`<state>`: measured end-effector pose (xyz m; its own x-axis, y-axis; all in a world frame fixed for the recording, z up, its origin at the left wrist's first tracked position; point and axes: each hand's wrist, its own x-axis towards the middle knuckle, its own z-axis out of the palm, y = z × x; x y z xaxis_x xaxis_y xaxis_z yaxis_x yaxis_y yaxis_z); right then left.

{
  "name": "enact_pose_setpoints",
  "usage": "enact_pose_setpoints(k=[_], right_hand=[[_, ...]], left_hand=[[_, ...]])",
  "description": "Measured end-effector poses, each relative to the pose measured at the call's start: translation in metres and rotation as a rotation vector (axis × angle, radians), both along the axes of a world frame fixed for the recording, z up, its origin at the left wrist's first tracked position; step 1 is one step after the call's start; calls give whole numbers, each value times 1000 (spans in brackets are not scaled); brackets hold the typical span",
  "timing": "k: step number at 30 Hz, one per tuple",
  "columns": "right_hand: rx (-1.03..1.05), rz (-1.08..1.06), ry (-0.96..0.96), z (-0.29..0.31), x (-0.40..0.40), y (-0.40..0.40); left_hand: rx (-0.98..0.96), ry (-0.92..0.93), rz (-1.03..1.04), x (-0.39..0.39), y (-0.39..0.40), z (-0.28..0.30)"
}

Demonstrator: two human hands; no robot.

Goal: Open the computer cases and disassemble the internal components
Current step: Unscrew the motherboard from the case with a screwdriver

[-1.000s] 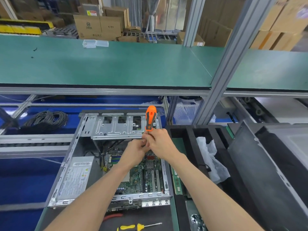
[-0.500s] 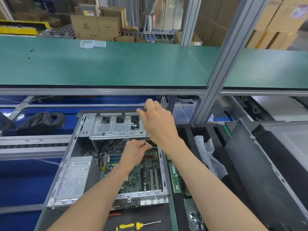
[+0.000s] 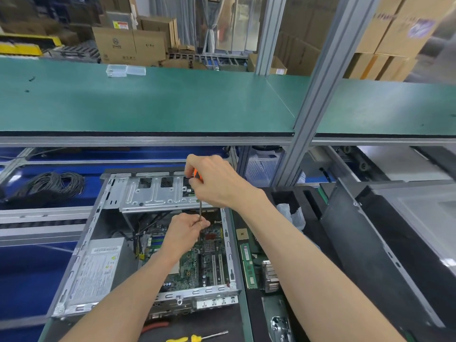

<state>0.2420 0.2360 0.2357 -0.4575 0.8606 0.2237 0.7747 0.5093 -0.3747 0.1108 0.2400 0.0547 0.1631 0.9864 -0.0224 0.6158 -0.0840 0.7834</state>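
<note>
Open computer case point(image 3: 103, 243) lies flat on the lower bench, straight below me, lid off, circuit board point(image 3: 204, 257) exposed inside. My right hand point(image 3: 214, 183) is curled round the orange handle of a screwdriver point(image 3: 200, 211), held upright over the board; my left hand point(image 3: 185, 230) pinches the shaft low down, near the tip. The tip itself is hidden behind the left fingers, so I cannot tell what it touches. The drive cage point(image 3: 158, 193) overhangs the far end of the case just behind the shaft; the right case wall point(image 3: 229, 243) stands just beside the hands. One power supply point(image 3: 96, 267) fills the left side. Right of the case: one memory stick point(image 3: 248, 265), one heat sink point(image 3: 270, 275). At the bottom edge, one yellow-handled screwdriver point(image 3: 197, 338), cut off. One cable coil point(image 3: 47, 186) far left.
</note>
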Motion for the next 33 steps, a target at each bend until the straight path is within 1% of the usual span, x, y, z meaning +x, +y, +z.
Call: enact_pose_setpoints(k=[2, 4, 5, 7, 10, 14, 15, 17, 18, 20, 24, 27, 29, 31, 32, 33], right_hand=[[5, -83, -64, 0, 0, 0], [67, -212, -224, 0, 2, 3], [77, -242, -261, 1, 3, 4], [38, -211, -258, 3, 7, 4], [-7, -71, -272, 10, 13, 3], [-147, 67, -180, 23, 22, -4], [-140, 62, -174, 22, 22, -5], [-46, -44, -237, 20, 19, -3], [-2, -129, -310, 18, 18, -1], [3, -200, -370, 14, 18, 4], [-78, -31, -343, 16, 25, 6], [-165, 86, -215, 19, 30, 1], [-118, 37, -197, 16, 28, -3], [6, -117, -311, 12, 25, -1], [28, -186, -365, 12, 24, 1], [39, -196, -375, 12, 23, 2]], left_hand=[[-3, 11, -9, 1, 0, 1], [-7, 10, -18, 3, 1, 3], [-14, -4, -22, 5, 1, 4], [-20, -18, -32, 7, 0, 4], [-33, -14, -35, 8, -1, 3], [-30, 0, -18, 5, 0, -2], [-26, 3, -20, 5, 0, -3], [-18, 8, -29, 5, 1, -3], [-12, 14, -34, 6, 3, -3], [-8, 18, -37, 7, 5, -4], [-19, 14, -47, 6, 3, -4], [-20, 8, -33, 3, 1, -6], [-18, 21, -36, 3, 2, -6], [-23, 47, -48, 4, 2, -5], [-27, 57, -47, 5, 3, -5], [-23, 63, -48, 6, 4, -5]])
